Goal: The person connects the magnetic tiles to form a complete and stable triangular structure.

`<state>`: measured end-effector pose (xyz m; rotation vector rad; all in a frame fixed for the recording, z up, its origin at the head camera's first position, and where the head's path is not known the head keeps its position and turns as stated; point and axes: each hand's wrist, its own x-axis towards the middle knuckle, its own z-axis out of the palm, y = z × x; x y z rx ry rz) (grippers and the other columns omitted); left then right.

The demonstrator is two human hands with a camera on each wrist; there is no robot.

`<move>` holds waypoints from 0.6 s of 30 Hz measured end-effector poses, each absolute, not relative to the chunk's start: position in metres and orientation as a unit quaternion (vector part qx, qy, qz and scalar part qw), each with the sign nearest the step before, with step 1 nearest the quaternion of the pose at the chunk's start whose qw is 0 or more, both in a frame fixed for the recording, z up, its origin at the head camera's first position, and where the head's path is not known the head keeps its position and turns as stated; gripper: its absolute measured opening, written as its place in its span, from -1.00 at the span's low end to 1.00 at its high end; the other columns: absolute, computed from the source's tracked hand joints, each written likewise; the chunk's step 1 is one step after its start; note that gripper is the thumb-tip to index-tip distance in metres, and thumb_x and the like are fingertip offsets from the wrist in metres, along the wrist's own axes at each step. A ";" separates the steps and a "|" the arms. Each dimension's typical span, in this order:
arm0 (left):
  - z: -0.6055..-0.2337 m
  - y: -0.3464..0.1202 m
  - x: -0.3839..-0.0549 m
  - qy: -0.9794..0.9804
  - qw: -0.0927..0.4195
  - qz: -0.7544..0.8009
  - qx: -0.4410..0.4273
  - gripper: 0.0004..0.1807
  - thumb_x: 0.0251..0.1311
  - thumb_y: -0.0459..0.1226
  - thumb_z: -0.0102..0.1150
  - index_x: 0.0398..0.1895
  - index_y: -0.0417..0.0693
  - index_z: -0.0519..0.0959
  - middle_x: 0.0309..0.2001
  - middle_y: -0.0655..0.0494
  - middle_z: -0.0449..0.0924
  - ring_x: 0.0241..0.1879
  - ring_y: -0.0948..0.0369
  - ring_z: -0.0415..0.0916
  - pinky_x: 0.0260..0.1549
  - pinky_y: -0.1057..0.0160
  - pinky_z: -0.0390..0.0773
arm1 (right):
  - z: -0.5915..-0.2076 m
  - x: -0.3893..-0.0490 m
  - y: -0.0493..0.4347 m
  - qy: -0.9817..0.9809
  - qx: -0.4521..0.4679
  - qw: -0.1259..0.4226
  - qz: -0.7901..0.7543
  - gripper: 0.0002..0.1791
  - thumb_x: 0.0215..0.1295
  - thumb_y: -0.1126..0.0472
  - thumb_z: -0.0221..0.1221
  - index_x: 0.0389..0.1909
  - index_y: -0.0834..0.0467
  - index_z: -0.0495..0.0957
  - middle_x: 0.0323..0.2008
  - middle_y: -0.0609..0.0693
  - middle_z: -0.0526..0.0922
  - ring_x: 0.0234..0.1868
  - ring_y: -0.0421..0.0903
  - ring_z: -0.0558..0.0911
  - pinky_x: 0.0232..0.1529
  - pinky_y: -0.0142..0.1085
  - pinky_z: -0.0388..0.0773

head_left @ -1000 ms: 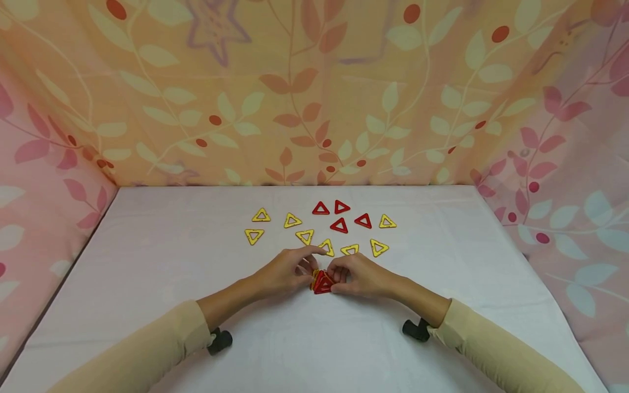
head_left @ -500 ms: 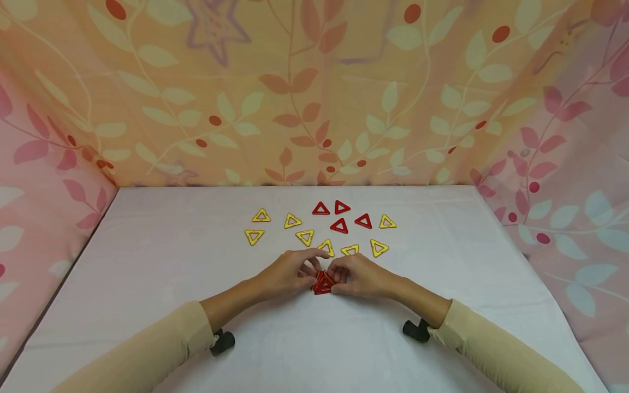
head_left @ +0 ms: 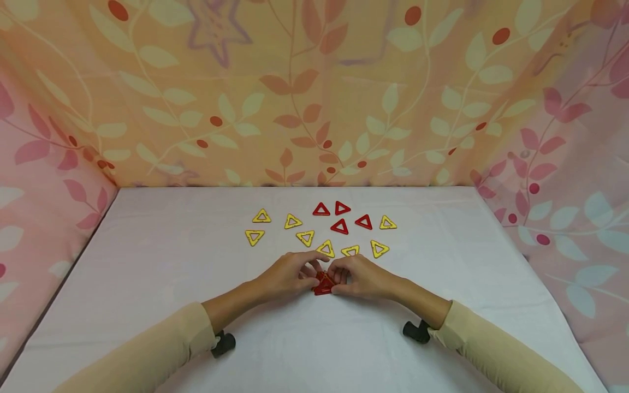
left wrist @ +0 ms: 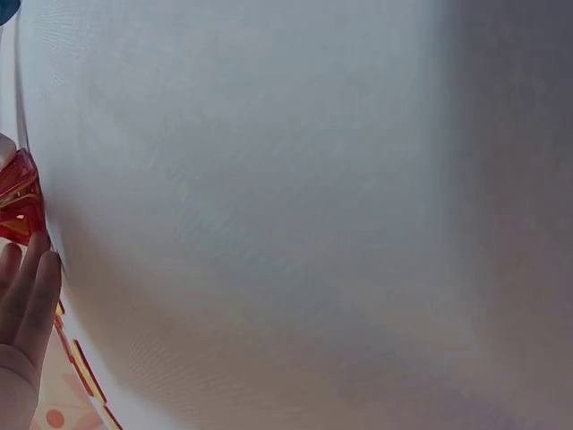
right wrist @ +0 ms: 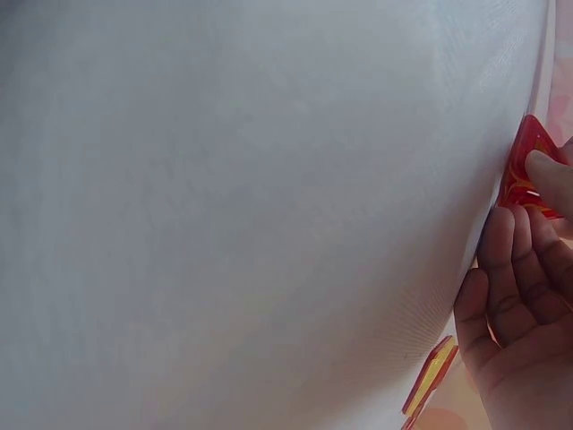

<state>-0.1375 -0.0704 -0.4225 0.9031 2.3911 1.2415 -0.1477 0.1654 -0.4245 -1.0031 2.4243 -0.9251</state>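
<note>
A small pyramid of red triangular magnetic tiles (head_left: 324, 286) stands on the white cloth between both hands. My left hand (head_left: 289, 274) holds its left side, thumb towards me and fingers behind. On the right side, my right hand (head_left: 365, 276) grips it with the thumb at the lower front edge. In the right wrist view the right thumb lies on the red pyramid (right wrist: 522, 166), with fingertips below it. Only part of the pyramid (left wrist: 20, 210) shows in the left wrist view, at the left edge near the left fingertips. The hands hide its back.
Loose red triangle tiles (head_left: 339, 227) lie flat beyond the hands. Several yellow triangle tiles (head_left: 305, 238) are spread around them, the nearest (head_left: 325, 249) close to the left fingertips. White cloth covers the table (head_left: 172, 245); a patterned curtain (head_left: 304, 109) hangs behind.
My left hand has shifted slightly right, closer against the pyramid. A yellow piece that showed at the pyramid's left side is no longer visible. The right hand has hardly moved.
</note>
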 end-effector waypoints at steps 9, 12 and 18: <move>-0.425 -0.070 -0.136 0.838 0.141 0.422 0.317 -0.49 0.24 -0.42 0.28 0.27 -0.08 0.48 -0.06 0.14 0.68 -0.18 0.26 0.65 -0.14 0.35 0.60 | -0.422 -0.147 0.164 0.860 -0.354 0.178 -0.322 -0.78 0.17 0.22 0.42 -0.18 0.03 0.62 -0.42 -0.22 0.59 -0.34 -0.22 0.57 -0.24 -0.36 0.57; -0.425 -0.071 -0.135 0.838 0.143 0.424 0.312 -0.48 0.24 -0.42 0.28 0.28 -0.07 0.47 -0.06 0.14 0.68 -0.18 0.26 0.65 -0.14 0.35 0.60 | -0.421 -0.146 0.164 0.861 -0.354 0.180 -0.319 -0.77 0.18 0.21 0.42 -0.17 0.03 0.62 -0.41 -0.23 0.60 -0.34 -0.23 0.57 -0.23 -0.36 0.57; -0.423 -0.072 -0.132 0.839 0.149 0.427 0.303 -0.46 0.24 -0.42 0.28 0.30 -0.05 0.46 -0.05 0.13 0.69 -0.17 0.25 0.65 -0.13 0.35 0.60 | -0.421 -0.145 0.166 0.859 -0.361 0.177 -0.317 -0.74 0.18 0.19 0.42 -0.12 0.04 0.63 -0.39 -0.25 0.60 -0.34 -0.27 0.56 -0.23 -0.37 0.58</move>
